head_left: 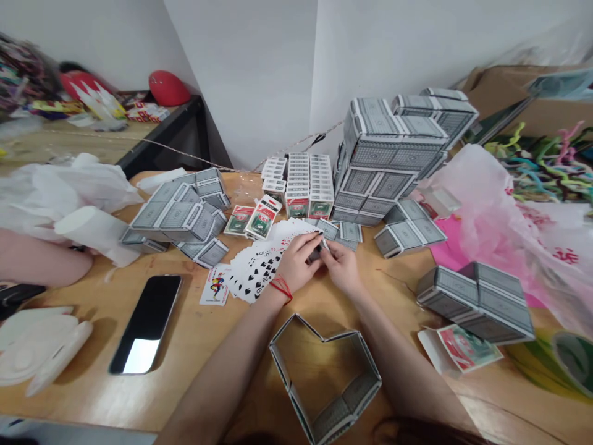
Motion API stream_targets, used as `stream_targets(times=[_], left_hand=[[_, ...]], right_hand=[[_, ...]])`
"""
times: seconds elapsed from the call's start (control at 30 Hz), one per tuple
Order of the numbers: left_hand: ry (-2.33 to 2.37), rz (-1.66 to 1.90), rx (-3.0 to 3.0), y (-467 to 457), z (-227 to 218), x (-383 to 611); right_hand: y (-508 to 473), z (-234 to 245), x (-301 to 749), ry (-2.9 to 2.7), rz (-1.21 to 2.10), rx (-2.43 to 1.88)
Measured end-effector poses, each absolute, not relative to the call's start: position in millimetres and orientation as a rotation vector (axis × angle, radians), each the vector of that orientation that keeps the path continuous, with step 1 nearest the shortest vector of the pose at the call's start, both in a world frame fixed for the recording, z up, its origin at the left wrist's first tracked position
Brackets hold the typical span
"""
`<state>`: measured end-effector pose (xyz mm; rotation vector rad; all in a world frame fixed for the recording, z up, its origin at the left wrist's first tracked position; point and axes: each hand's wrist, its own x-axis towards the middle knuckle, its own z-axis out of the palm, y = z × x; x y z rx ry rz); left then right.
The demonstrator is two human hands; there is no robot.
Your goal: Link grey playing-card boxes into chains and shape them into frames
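Over the middle of the table, my left hand (299, 262) and my right hand (341, 264) meet with their fingers closed on a playing card (317, 252), mostly hidden by the fingers. A red string bracelet circles my left wrist. Under and left of that hand lies a fan of face-up playing cards (252, 272), with a joker card (215, 288) at its left end. Several face-down cards (348, 232) lie just beyond my right hand. Between my forearms stands a heart-shaped frame of joined cards (370, 364), open in the middle.
Behind the hands stand rows of card boxes (309, 185) and two loose card packs (262, 217). Folded-card blocks are stacked high (380, 161) at the back right, with more at left (180, 210) and right (482, 300). A phone (147, 324) and a roll of tape (556, 358) lie nearer.
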<state>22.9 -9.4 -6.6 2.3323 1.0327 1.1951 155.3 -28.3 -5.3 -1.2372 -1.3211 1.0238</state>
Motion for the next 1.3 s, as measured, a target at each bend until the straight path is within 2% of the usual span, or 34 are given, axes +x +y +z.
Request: stream_targets(times=[0.1, 0.27, 0.43, 0.7, 0.9, 1.3], left_hand=[[1.045, 1.254, 2.286, -12.4, -1.7, 25.7], [1.159, 1.371, 1.85, -12.1, 0.8, 26.5], [1.267, 1.23, 1.807, -9.7, -1.9, 23.4], [1.37, 1.093, 1.818, -19.6, 3.5, 31.1], [1.391, 1.174, 1.722, -23.4, 0.2, 36.3], [1.409, 1.222, 1.459, -21.8, 0.0, 37.7]], right_hand=[[-28.5, -5.6, 152.4, -1.166, 1.108, -1.183], [-26.2, -2.3, 152.3, -0.9, 1.354, -1.07], [-31.1, 4.5, 148.9, -0.983, 1.503, -1.025], [-36.8, 3.0, 142.7, -1.187, 1.213, -1.323], [-38.9, 8.3, 140.6, -1.218, 1.01, -1.379], [-41.9, 8.3, 134.1, -1.158, 1.069, -1.288]])
